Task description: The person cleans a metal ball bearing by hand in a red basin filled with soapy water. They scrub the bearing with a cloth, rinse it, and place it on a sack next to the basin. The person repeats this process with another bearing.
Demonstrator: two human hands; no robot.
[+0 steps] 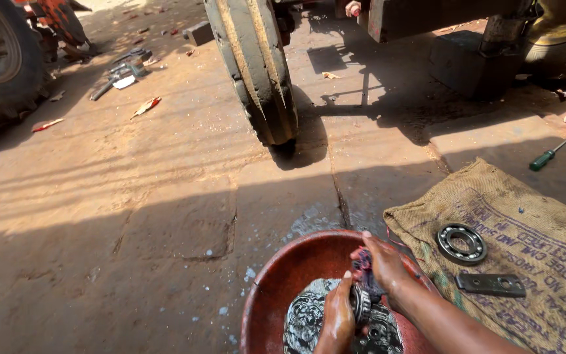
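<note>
Head view. A tan burlap sack (525, 242) with blue printed lettering lies flat on the ground at lower right. On it rest 1 ring bearing (461, 243) and 1 flat metal plate (490, 284), near each other but apart. A green-handled screwdriver (553, 153) lies beyond the sack. A red basin (276, 282) holds dark, foamy liquid. Over it, the left hand (337, 320) is closed on a round metal part (361, 305). The right hand (382, 262), fingers curled, presses a dark rag (363, 265) to that part.
</note>
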